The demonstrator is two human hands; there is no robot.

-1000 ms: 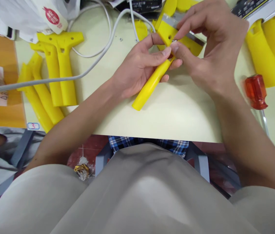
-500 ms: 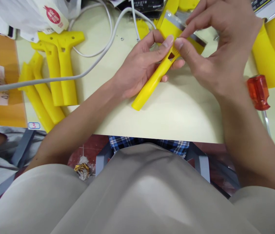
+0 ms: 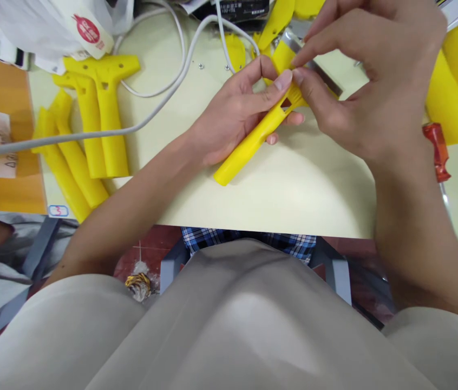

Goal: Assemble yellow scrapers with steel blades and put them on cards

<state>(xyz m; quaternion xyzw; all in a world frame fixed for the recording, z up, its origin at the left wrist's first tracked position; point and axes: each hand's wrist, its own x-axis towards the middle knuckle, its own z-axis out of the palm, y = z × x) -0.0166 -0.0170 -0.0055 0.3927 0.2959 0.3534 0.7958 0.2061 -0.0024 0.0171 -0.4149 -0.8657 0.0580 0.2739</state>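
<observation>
My left hand (image 3: 239, 111) is closed around a yellow plastic scraper (image 3: 249, 146), gripping it near its head, with the thumb on top. The scraper's handle slants down to the left, and a metal blade (image 3: 328, 78) shows at its upper end. Over the head, my right hand (image 3: 367, 92) makes a pinch with thumb and forefinger beside my left thumb. Whatever lies between those fingertips is too small or hidden to make out. Small screws (image 3: 201, 66) lie on the table to the left of the scraper's head.
Several yellow handles (image 3: 111, 119) lie at left, under a grey cable (image 3: 139, 122). A red-handled screwdriver (image 3: 438, 151) lies right, partly behind my forearm, near yellow parts (image 3: 456, 92). A plastic bag (image 3: 50, 27) and a black box (image 3: 245, 10) are at the back.
The scraper has turned slightly in my left hand, its handle end shifting a little left. My right fingertips have come down slightly, still pinched at the scraper's head.
</observation>
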